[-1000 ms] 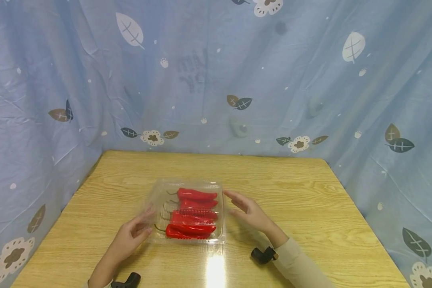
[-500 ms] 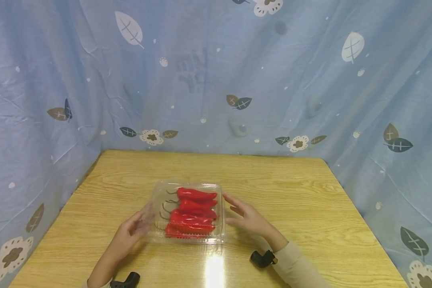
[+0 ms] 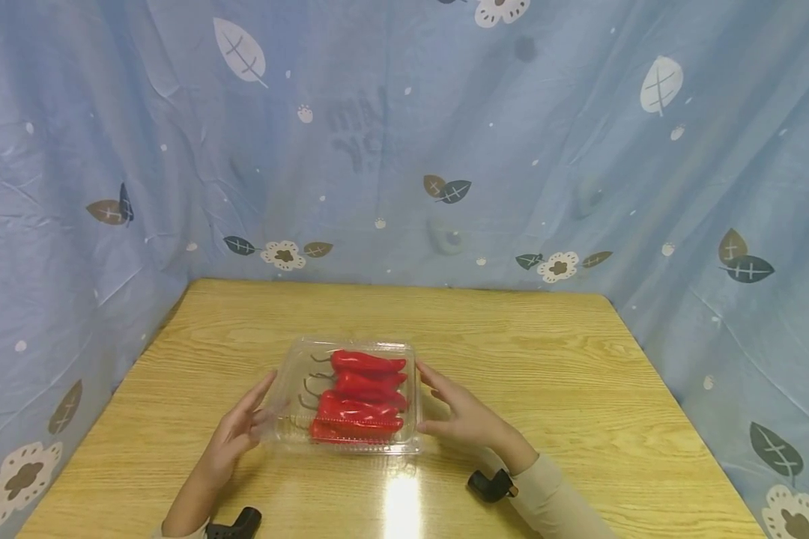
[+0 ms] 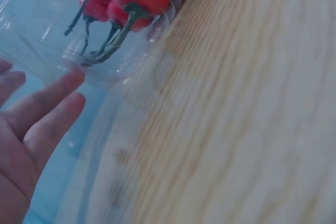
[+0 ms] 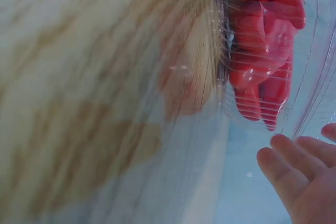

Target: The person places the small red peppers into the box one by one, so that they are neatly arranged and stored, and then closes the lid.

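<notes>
On the table sits a see-through plastic clamshell box (image 3: 413, 397) holding several red peppers (image 3: 367, 385) with thin dark green stems. Its clear cover lies over the peppers; whether it is fully latched I cannot tell. My left hand (image 3: 232, 434) is at the box's left side with its fingers stretched out, and in the left wrist view those fingers (image 4: 47, 103) lie near the clear wall by the stems. My right hand (image 3: 468, 415) is at the right side, fingers extended along the edge. In the right wrist view its fingertips (image 5: 281, 153) are close to the box wall.
The wooden table (image 3: 512, 337) spreads around the box. A blue patterned curtain (image 3: 391, 150) hangs behind the table and along both sides. Black wrist mounts (image 3: 492, 485) sit on the forearms.
A blurred, moving part of the clear cover has come to rest over the peppers. My left hand has drawn slightly leftward and its fingers have straightened; my right hand has barely shifted.
</notes>
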Tool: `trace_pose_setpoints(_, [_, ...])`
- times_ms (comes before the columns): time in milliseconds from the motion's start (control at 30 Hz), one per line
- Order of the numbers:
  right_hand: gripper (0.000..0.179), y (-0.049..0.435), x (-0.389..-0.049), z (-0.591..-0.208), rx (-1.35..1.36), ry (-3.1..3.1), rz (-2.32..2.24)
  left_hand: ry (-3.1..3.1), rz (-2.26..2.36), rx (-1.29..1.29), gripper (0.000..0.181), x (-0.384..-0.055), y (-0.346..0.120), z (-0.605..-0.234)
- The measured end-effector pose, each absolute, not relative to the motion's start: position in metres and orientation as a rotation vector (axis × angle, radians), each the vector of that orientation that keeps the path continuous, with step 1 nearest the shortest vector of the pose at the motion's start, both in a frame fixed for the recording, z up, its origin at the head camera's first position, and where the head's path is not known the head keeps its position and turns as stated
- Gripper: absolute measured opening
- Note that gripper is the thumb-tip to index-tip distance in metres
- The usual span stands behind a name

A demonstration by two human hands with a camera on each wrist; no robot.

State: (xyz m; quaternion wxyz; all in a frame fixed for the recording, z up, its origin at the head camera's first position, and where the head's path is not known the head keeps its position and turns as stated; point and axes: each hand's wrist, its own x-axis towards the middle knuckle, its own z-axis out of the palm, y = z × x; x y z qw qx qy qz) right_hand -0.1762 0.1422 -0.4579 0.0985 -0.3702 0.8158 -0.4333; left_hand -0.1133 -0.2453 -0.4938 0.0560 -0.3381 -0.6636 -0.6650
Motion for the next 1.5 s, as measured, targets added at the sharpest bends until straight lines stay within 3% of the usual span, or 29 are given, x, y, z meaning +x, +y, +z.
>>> trace_pose_setpoints(333, [0.086, 0.140, -0.173, -0.452, -1.261, 2.319, -1.293, -2.101, -1.960, -1.119, 0.079, -0.109, -0.242, -0.478])
trace_pose_setpoints(667, [0.086, 0.140, -0.177, -0.454, -1.390, 2.358, -1.186, -2.503, -1.489, -0.897, 0.071, -0.110, -0.242, -0.473])
trace_pose_setpoints(1067, [0.092, 0.136, -0.171, -0.455, -1.165, 2.464, -1.102, -2.607, -1.438, -0.932, 0.067, -0.116, -0.245, -0.469])
trace_pose_setpoints(1500, [0.094, 0.136, -0.173, -0.458, -1.217, 2.350, -1.177, -2.628, -1.590, -0.899, 0.070, -0.115, -0.246, -0.470])
